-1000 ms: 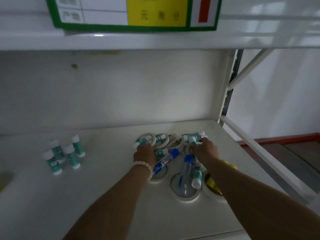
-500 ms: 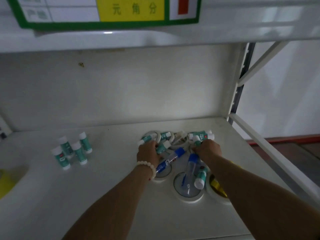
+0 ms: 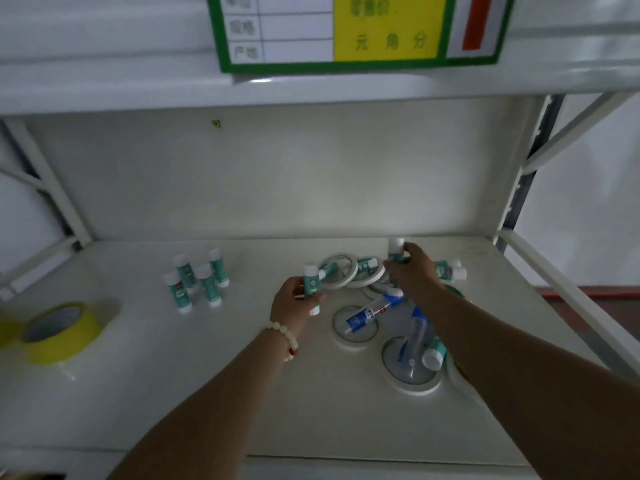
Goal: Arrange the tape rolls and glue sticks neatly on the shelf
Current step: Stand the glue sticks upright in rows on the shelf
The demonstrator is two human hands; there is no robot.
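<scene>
- Head view: left hand at the end of an outstretched forearm, grip wrapped round an upright glue stick, low over the shelf.
- Right hand reaches across the heaped tape rolls, grip pinching a second glue stick, cap up.

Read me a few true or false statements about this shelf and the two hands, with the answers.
1. The left hand grips a green glue stick. True.
2. The right hand is empty. False: it holds a second glue stick.
3. Four standing glue sticks are grouped left of the hands. True.
4. The yellow tape roll lies at the far right. False: it lies at the far left.
</scene>
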